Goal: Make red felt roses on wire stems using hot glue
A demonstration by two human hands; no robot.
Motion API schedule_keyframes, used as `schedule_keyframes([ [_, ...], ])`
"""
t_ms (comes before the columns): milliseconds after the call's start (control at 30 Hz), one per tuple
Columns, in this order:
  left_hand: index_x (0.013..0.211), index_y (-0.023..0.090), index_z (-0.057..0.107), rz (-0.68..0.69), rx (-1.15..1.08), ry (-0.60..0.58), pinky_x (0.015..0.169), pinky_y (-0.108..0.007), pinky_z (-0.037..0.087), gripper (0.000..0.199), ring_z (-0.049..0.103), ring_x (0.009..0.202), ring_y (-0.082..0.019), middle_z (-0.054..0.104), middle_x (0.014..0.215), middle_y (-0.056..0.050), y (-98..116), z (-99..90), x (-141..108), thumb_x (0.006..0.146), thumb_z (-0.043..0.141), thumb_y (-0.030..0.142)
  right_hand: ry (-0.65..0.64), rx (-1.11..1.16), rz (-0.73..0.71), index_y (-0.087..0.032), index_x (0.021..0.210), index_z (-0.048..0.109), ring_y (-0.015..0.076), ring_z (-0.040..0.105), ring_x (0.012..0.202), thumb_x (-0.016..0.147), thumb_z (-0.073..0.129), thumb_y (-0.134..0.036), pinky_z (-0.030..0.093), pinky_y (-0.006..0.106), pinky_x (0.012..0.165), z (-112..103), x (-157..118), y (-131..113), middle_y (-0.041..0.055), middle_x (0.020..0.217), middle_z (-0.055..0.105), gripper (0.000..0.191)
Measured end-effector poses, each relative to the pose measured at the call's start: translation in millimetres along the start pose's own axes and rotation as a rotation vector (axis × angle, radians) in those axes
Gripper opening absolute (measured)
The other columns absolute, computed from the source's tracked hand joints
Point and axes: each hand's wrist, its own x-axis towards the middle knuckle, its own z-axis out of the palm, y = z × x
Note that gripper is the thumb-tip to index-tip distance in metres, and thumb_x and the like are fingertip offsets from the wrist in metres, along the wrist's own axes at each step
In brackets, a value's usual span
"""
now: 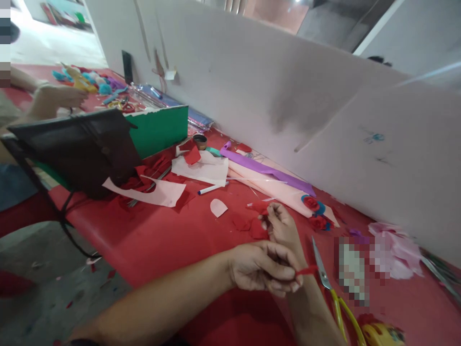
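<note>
The left forearm point(162, 299) is lying nearest. The left hand point(264, 266), fingers curled, is pinching a red strip point(307, 270) pointing right across the right forearm point(306, 315); just beyond, the right hand point(283, 225) is pinching a red piece point(257, 207) pointing left.

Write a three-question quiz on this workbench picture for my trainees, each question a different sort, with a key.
1. Multiple choice: What colour are the handles of the scissors?
a) green
b) yellow
c) black

2. Fill in the blank: The left hand pinches a thin ____ strip.

3. Short answer: Is the white marker held in a hand or lying on the table?

Key:
1. b
2. red
3. lying on the table
</note>
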Motion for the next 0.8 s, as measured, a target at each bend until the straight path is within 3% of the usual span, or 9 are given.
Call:
schedule_keyframes([
  [100,0.073,0.012,0.063,0.188,-0.024,0.158,0.044,-0.019,0.024,0.023,0.042,0.046,-0.004,0.06,0.066,-0.003,17,2.2,-5,0.061,0.081,0.019,0.105,0.135,-0.011,-0.025,0.081,0.049,0.0123,0.054,0.053,0.07,0.068,-0.052,0.041,0.024,0.048,-14,-13,-13,-0.0033,0.067,0.058,0.035],
  [200,0.078,0.011,0.064,0.368,-0.001,0.398,0.043,-0.016,0.024,0.019,0.035,0.045,-0.001,0.057,0.069,-0.001,31,2.9,-6,0.067,0.077,0.02,0.141,0.313,0.02,-0.025,0.082,0.053,0.0118,0.056,0.06,0.069,0.073,-0.043,0.044,0.024,0.053,-24,-34,-19,-0.0037,0.073,0.059,0.03],
  [333,0.084,0.009,0.067,0.329,0.171,0.604,0.042,-0.015,0.024,0.029,0.035,0.045,0.0,0.052,0.063,0.003,30,3.3,1,0.061,0.081,0.021,0.076,0.454,0.065,-0.025,0.082,0.057,0.0114,0.055,0.065,0.073,0.074,-0.035,0.044,0.023,0.057,-27,-61,-14,-0.0025,0.08,0.061,0.021],
  [433,0.074,0.01,0.067,0.282,0.31,0.73,0.042,-0.017,0.024,0.027,0.035,0.044,-0.001,0.057,0.063,0.0,22,2.4,5,0.057,0.084,0.022,0.071,0.426,0.085,-0.025,0.082,0.059,0.0122,0.053,0.065,0.074,0.073,-0.036,0.046,0.025,0.06,-27,-72,-10,-0.0022,0.08,0.059,0.02],
  [800,0.069,0.009,0.071,0.233,0.39,0.791,0.041,-0.017,0.023,0.025,0.032,0.044,-0.001,0.05,0.055,0.003,16,-4.5,10,0.056,0.084,0.026,0.06,0.305,0.086,-0.024,0.083,0.068,0.0131,0.055,0.064,0.076,0.07,-0.035,0.045,0.026,0.062,-47,-77,5,-0.0014,0.074,0.063,0.013],
])
